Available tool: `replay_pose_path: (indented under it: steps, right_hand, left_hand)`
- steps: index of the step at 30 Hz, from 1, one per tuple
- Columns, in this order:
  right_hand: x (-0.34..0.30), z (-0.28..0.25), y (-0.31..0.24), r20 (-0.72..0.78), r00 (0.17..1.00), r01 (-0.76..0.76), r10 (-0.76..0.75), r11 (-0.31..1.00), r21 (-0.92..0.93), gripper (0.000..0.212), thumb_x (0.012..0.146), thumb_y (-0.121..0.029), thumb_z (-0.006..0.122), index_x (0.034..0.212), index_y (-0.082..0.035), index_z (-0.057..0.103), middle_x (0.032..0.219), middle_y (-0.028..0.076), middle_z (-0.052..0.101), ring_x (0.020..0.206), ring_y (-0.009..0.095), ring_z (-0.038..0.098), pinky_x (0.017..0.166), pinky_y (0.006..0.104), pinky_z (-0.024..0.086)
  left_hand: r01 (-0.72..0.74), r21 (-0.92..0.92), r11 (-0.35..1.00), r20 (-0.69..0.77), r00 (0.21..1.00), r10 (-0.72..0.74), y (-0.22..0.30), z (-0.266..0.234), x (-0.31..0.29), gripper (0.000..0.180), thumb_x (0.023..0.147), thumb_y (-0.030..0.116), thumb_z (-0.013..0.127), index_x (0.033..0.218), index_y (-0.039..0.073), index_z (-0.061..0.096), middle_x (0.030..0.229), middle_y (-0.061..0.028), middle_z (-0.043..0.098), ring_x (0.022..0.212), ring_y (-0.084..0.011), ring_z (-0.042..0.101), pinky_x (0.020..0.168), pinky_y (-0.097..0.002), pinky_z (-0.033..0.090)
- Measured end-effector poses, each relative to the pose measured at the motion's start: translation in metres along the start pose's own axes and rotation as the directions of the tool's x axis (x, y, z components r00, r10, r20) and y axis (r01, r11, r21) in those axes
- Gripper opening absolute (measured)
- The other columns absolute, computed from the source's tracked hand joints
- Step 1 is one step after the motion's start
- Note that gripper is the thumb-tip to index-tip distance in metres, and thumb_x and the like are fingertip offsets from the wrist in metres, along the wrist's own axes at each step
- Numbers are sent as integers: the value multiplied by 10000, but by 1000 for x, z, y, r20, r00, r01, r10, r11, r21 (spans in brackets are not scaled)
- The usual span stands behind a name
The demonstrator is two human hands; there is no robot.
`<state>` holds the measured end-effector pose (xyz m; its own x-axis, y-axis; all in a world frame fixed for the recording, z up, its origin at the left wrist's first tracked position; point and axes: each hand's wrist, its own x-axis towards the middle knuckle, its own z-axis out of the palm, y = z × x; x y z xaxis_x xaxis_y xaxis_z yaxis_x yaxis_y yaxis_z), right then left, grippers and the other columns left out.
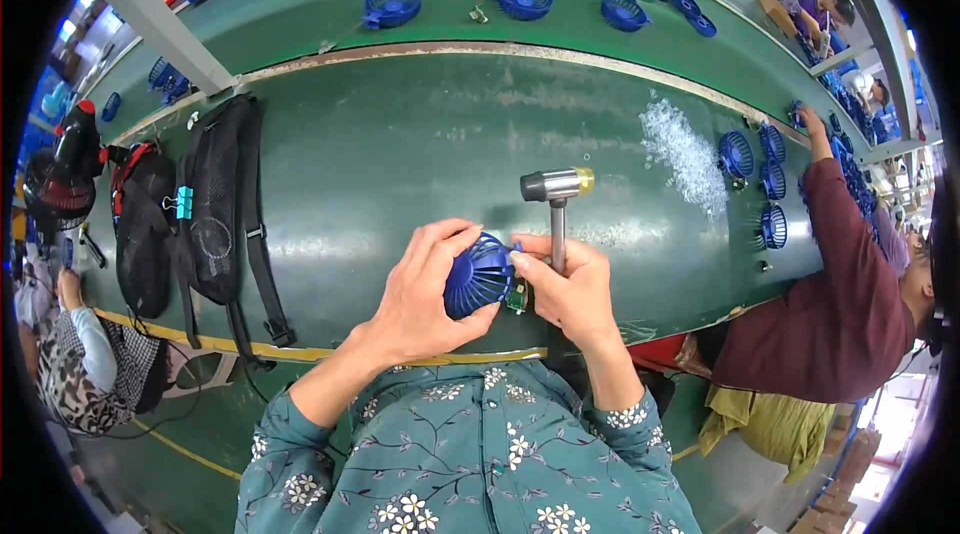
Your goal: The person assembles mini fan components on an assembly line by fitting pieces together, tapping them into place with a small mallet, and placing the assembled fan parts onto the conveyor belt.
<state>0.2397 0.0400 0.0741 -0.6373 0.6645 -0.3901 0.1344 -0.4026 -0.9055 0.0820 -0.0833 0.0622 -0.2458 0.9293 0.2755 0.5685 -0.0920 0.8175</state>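
Observation:
My left hand [425, 284] is wrapped round a blue plastic fan cage [478, 279] with curved ribs, held over the near edge of the green bench. In my right hand [575, 294] is a small mallet [558, 189], its grey and yellow head pointing away from me and its handle running down through my palm. The thumb and forefinger of that hand also reach the cage's right side, by a small blue tab. A little green circuit board [517, 296] hangs beside the cage, between my hands.
A pile of small clear pieces [685, 154] lies right of the mallet. More blue cages [738, 154] stand farther right, near a co-worker's maroon sleeve [835, 224]. A black mesh backpack [215, 204] rests at left. Beyond the bench, a green belt [450, 9] carries several cages.

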Motion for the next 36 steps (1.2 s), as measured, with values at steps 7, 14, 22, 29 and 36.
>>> replay_pose_path:
  steps: [7, 14, 22, 29, 36]
  right_hand:
    - [0, 1, -9, 8, 999, -32, 31, 950, 311, 235, 894, -56, 688, 1089, 68, 646, 765, 79, 680, 417, 18, 409, 354, 208, 261]
    - [5, -2, 1, -164, 981, 100, -102, 995, -17, 189, 916, -93, 672, 1040, 49, 659, 618, -16, 536, 402, 26, 393, 353, 219, 276]
    - [10, -14, 13, -118, 992, -48, 50, 999, 23, 195, 929, -130, 661, 1004, 50, 664, 827, 83, 674, 404, 34, 402, 340, 218, 301]
    - [18, -15, 20, -39, 985, -167, 169, 984, 54, 184, 932, -143, 660, 903, 39, 655, 582, -9, 536, 378, 28, 340, 342, 219, 255]
    - [21, -21, 21, -3, 984, -178, 179, 980, 86, 186, 933, -143, 659, 901, 40, 652, 630, 16, 579, 379, 29, 337, 333, 223, 246]
  left_hand:
    - [146, -40, 989, 45, 989, -144, 1, -8, 5, 785, 715, 303, 834, 1316, -10, 439, 1247, -208, 517, 1106, -358, 556, 954, -439, 475]
    - [584, -376, 719, 405, 802, -440, -20, -61, 54, 370, 831, 135, 760, 1118, -7, 574, 906, -60, 654, 805, -97, 606, 654, -229, 511]
    - [209, 676, 707, -329, 944, 36, -71, -165, 165, 347, 809, 206, 677, 1098, 27, 611, 1050, -175, 606, 995, -354, 593, 834, -425, 493]
    - [150, 747, 648, -165, 986, -38, -176, -145, 210, 280, 837, 236, 674, 1048, 55, 643, 1153, -153, 600, 1117, -351, 536, 953, -468, 444]
    - [175, 600, 781, -159, 982, -98, -172, -95, 215, 222, 865, 148, 550, 964, 54, 724, 1058, -160, 671, 1150, -349, 521, 928, -498, 413]
